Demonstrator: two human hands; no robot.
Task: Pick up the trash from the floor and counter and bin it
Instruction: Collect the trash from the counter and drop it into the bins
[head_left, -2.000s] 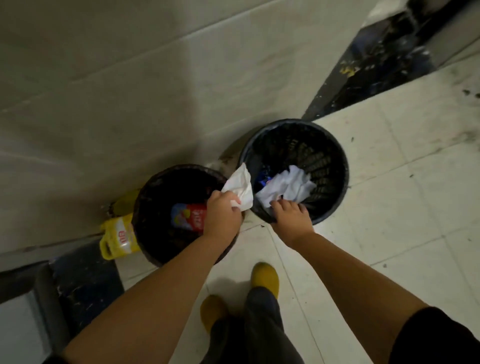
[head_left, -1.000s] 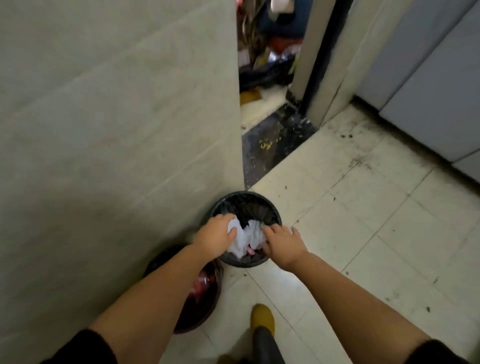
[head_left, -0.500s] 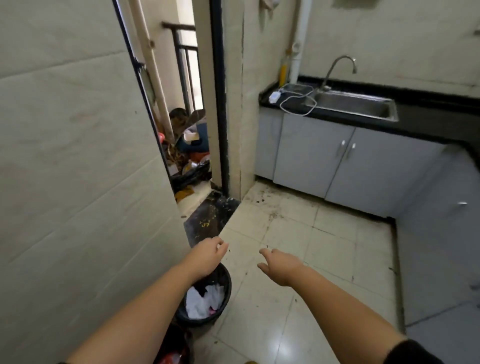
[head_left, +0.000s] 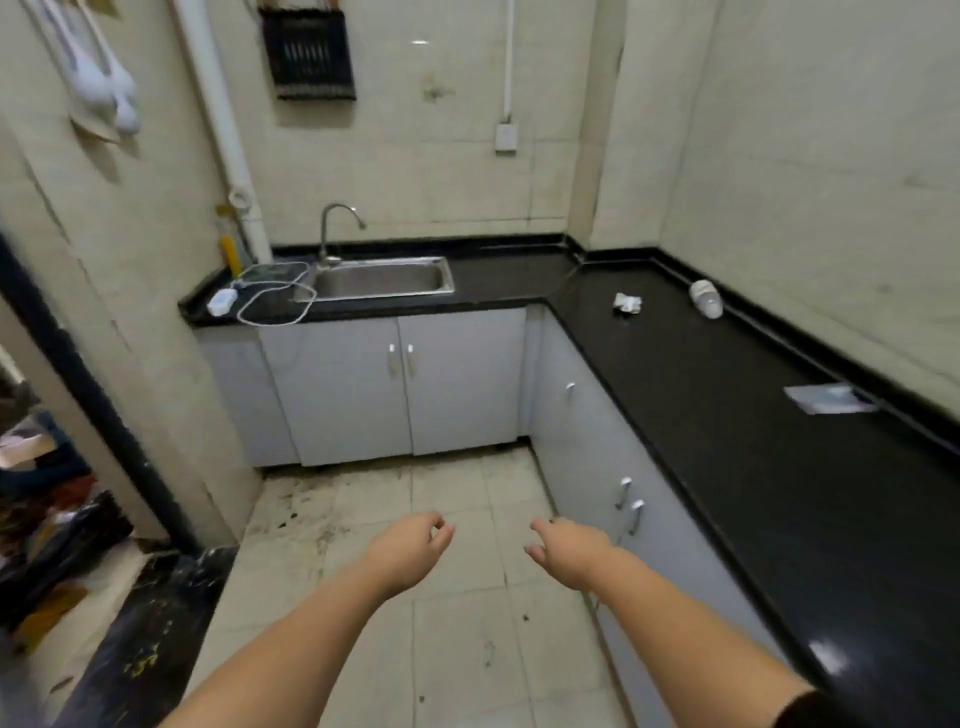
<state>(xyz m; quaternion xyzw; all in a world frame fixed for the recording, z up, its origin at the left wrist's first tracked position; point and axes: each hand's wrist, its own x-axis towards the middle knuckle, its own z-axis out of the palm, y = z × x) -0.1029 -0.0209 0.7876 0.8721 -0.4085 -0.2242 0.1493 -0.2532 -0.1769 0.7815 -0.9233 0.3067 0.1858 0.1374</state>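
On the black counter (head_left: 727, 395) along the right wall lie a crumpled white paper (head_left: 627, 303), a clear plastic bottle on its side (head_left: 706, 298) and a flat grey-white packet (head_left: 826, 399) against the back edge. My left hand (head_left: 413, 548) and my right hand (head_left: 563, 551) are stretched out over the tiled floor, both empty with fingers loosely apart. The bins are out of view.
A steel sink (head_left: 382, 278) with a tap sits in the far counter, with a white cable and adapter (head_left: 244, 304) to its left. Grey cabinets (head_left: 395, 384) run below. A doorway with clutter (head_left: 47, 499) opens at the left. The floor tiles (head_left: 457, 623) are stained.
Both hands dropped white paper into the black bin and came away empty. My view swung up from the bins to the kitchen counter; the bins have left the frame.
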